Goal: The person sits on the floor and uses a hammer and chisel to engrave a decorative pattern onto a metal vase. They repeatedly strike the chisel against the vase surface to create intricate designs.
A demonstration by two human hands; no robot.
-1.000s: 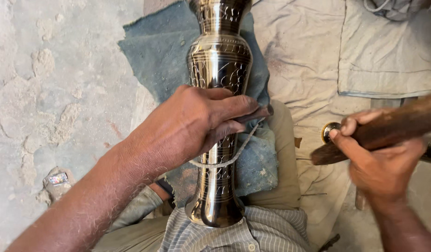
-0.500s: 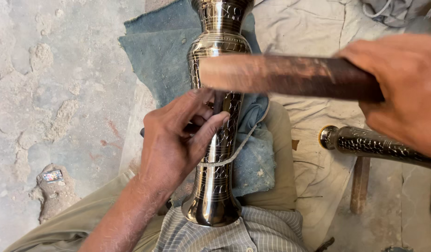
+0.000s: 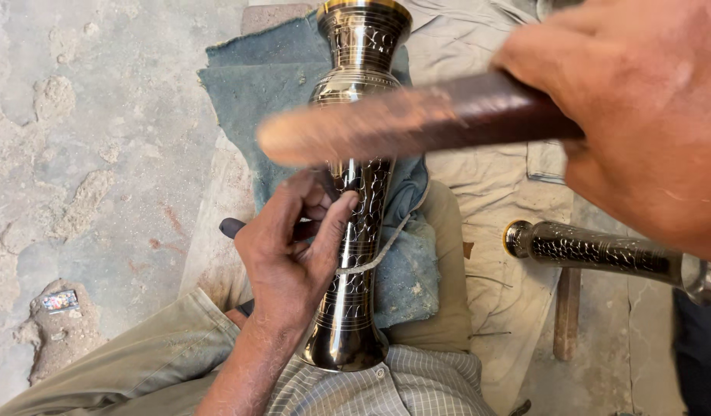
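The engraved brass vase [image 3: 355, 231] lies lengthwise, mouth pointing far, base near the person's belly. The left hand [image 3: 290, 258] pinches a small tool against its waist. The right hand [image 3: 640, 115] grips a wooden mallet [image 3: 401, 119] lying crosswise above it.

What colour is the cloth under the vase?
Blue-grey cloth, seen in the head view, under the dark engraved vase.

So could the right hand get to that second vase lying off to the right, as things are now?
Probably not straight away. The right hand is full, wrapped around a wooden mallet raised over the upright vase. The second vase lies uncovered below it, so only the mallet is in the way.
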